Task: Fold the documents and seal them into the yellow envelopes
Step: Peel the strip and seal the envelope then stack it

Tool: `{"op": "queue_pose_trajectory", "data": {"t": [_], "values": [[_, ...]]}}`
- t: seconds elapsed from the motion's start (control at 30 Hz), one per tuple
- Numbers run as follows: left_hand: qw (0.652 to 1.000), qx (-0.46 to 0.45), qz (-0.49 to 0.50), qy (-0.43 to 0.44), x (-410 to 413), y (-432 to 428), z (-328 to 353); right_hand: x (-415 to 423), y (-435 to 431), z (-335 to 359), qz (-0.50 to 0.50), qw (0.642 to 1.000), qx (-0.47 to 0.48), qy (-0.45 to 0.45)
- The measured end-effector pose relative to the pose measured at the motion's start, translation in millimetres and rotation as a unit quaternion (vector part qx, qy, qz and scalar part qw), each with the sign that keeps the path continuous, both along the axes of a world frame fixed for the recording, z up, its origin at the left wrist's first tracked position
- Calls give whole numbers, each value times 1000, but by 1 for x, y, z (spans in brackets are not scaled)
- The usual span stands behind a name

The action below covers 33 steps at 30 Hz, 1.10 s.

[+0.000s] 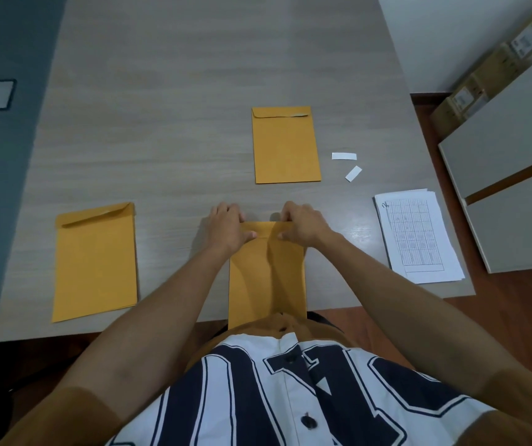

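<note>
- A pale wood-grain tabletop (pixel 194 91) is seen from above, from the head of a seated person; both bare forearms are stretched forward across it.
- A flat yellow paper envelope (pixel 268 278) is laid lengthwise at the near middle edge, its near end overhanging toward the person's body; it is placed close so that its far end can be worked by both hands.
- Its flap (pixel 266 229) is folded down toward the person; the left hand (pixel 227 228) and the right hand (pixel 305 225) are set at the two ends of the fold, fingers curled over the folded edge and thumbs laid on the flap, so the fold is pinched from both sides; this is judged to be the sealing press.
- Whether a folded document is inside cannot be told.
- Two more yellow envelopes are set well apart, flaps turned down: the left envelope (pixel 95 262) and the far envelope (pixel 285 144) beyond the hands.
- Two small white paper strips (pixel 344 156) lie near the far envelope's right side; they are judged to be peeled adhesive backings, put aside.
- A stack of white printed sheets (pixel 416 233) with a grid is placed at the right edge, near the right arm; these are judged to be documents not yet folded.
</note>
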<state>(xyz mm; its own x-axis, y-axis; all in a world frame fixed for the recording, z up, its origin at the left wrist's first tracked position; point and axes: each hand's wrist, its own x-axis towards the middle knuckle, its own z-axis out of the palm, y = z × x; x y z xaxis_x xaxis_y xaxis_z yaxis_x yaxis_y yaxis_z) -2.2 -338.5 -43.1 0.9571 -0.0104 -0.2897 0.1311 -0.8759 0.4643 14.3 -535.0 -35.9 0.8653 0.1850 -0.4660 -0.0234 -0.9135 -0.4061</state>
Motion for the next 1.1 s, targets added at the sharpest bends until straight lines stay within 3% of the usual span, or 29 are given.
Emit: {"op": "queue_pose_trajectory", "data": {"t": [0.13,0.27,0.47,0.63,0.8,0.93,1.1], "values": [[973,-178,84,120,12,10,14,8,-7,13,-62,989,128,34],[921,-332,128,158,18,22,21,17,-19,24,-132,971,189,69],[898,-386,122,172,27,18,19,25,-36,25,-177,948,248,96],[865,-439,174,171,38,27,13,29,-34,23,-250,917,301,79],[862,-425,197,192,45,13,13,45,-36,21,-330,887,320,44],[870,-412,228,143,68,4,14,59,-43,21,-379,861,335,42],[876,-412,226,107,112,-8,29,81,-55,17,-405,857,318,17]]}}
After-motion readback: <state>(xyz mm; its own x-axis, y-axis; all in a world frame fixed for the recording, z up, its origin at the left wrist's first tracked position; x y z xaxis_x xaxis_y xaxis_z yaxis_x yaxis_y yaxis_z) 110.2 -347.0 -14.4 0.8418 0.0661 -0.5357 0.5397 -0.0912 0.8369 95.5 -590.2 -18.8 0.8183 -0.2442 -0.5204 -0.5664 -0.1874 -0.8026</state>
